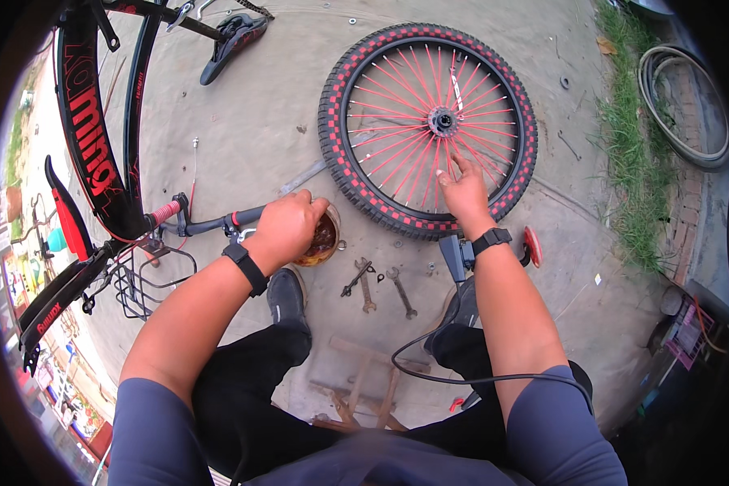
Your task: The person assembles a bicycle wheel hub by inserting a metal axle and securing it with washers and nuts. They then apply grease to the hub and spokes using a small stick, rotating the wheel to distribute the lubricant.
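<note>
My left hand (293, 227) is closed, its fingertips bent at the rim of a round tub (329, 253) of dark brown grease. What those fingers hold, if anything, is hidden. My right hand (466, 194) reaches over the near part of a bicycle wheel (429, 223) lying flat. Its thumb and fingers are apart, with nothing visible between them, just below the hub (443, 121). The wheel has red spokes and a black tyre with a red checked band.
A black and red bicycle frame (89, 121) lies at the left, its saddle (235, 44) at the top. Between my shoes are wrenches (401, 293) and small metal parts. A wooden stool (364, 381) is below them. A coiled hose (646, 89) rests by the grass at right.
</note>
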`<action>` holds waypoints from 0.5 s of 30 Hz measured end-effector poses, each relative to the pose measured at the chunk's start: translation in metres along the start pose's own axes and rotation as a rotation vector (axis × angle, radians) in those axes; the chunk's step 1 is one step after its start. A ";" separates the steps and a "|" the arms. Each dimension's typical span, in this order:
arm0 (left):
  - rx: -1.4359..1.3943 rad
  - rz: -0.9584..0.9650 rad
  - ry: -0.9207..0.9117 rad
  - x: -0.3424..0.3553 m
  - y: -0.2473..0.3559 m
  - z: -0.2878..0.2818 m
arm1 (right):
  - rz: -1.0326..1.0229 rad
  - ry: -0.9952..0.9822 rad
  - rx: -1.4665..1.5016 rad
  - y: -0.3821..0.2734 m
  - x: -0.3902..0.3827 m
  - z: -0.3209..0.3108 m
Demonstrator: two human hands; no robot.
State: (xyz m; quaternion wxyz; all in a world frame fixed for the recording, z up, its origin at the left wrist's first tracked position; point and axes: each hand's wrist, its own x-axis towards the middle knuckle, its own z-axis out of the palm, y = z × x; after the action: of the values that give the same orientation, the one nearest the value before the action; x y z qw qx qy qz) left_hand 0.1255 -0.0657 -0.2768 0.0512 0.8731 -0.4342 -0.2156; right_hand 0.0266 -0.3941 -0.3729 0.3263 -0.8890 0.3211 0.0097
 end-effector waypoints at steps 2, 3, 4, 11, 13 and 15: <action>0.008 0.002 -0.002 0.001 -0.002 0.001 | 0.059 -0.031 0.067 -0.001 0.015 -0.001; 0.013 -0.002 0.001 0.002 -0.004 0.002 | 0.077 -0.024 0.009 -0.003 0.017 -0.001; 0.017 -0.006 0.003 0.002 -0.006 0.003 | 0.095 -0.016 -0.050 -0.003 0.020 -0.002; 0.097 -0.043 -0.035 -0.007 -0.021 -0.014 | 0.067 0.054 -0.191 0.002 0.034 -0.031; 0.134 -0.047 -0.057 -0.011 -0.024 -0.020 | -0.042 0.065 -0.266 0.016 0.044 -0.031; 0.181 -0.059 -0.094 -0.017 -0.031 -0.020 | -0.121 0.040 -0.327 0.013 0.051 -0.031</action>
State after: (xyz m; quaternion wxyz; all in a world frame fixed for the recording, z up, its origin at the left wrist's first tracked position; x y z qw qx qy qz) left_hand 0.1482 -0.0353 -0.2616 -0.0546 0.8755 -0.4278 -0.2179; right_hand 0.0537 -0.4486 -0.3678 0.1710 -0.9479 0.2676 0.0244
